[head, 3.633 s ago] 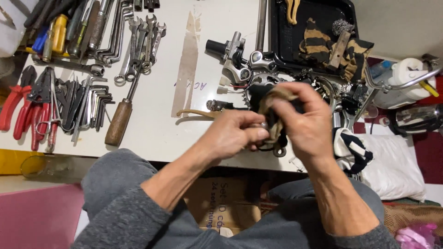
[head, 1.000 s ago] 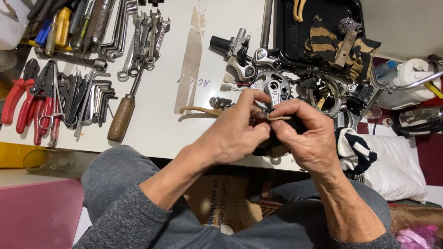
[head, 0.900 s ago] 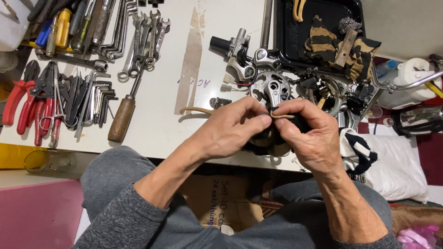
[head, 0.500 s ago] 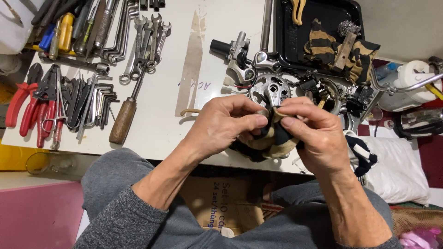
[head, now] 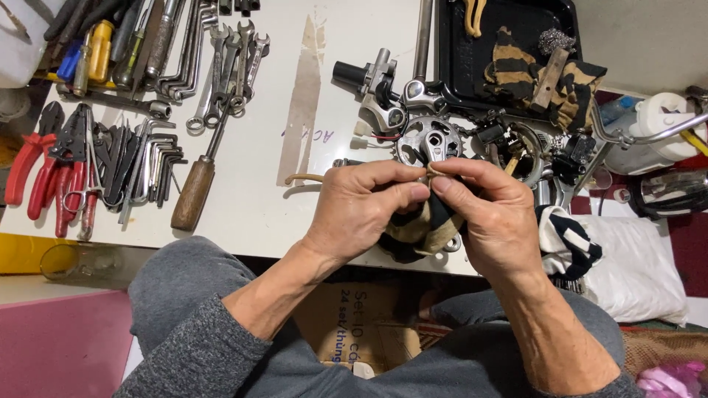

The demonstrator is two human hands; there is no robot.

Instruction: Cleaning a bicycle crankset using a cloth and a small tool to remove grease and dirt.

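My left hand (head: 365,206) and my right hand (head: 490,214) meet at the front edge of the white table (head: 295,88). Their fingertips pinch a thin tan rubber band (head: 434,171) between them. Under both hands sits a bundle wrapped in a black and tan striped rag (head: 431,225); what is inside it is hidden. Just beyond the fingers lies a silver bicycle crank with a chainring (head: 431,144).
Wrenches (head: 221,59), hex keys (head: 158,158), red-handled pliers (head: 33,162) and a wooden-handled tool (head: 193,191) lie at the left. A black tray (head: 457,51) with rags stands at the back right. Bike parts (head: 383,88) crowd the middle right. A cardboard box (head: 361,324) sits below.
The hands have shifted slightly on the wrapped bundle and now pull the rubber band taut at its top, fingertips close together.
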